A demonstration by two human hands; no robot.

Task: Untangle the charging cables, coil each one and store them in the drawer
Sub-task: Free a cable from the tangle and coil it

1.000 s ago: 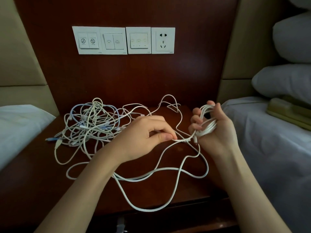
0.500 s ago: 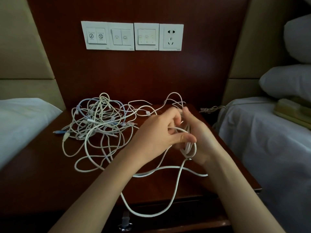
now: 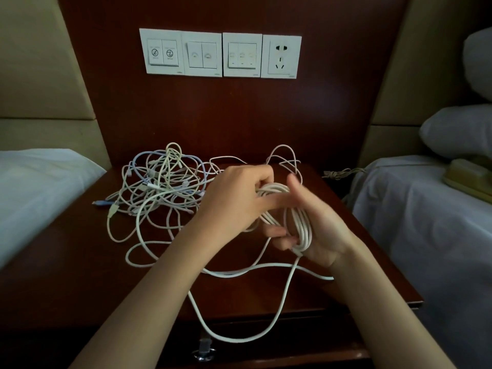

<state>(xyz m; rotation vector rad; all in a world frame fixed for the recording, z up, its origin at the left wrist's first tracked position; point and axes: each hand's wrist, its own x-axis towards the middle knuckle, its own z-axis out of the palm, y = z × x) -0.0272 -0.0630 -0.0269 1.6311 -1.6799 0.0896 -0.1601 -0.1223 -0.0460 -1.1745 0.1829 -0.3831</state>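
Already the thick white charging cable (image 3: 299, 222) is partly coiled: several turns sit round the right hand (image 3: 319, 235), whose fingers (image 3: 279, 232) curl about the bundle above the dark wooden desk (image 3: 66, 262), while the left hand (image 3: 237, 201) pinches the strand at the coil's top. Its long tail trails over the desk's front, the heap of thin white and blue cables (image 3: 159, 182) remains tangled, and the drawer (image 3: 266, 352) looks closed. Half a second ago the left hand hid the coil; now it has shifted aside.

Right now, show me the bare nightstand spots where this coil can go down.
Widest bare patch: the front-left of the nightstand, between the tangle, the left bed and the loose cable. A smaller strip lies back-right, behind the right hand holding the coil. Back-left and centre are crowded.
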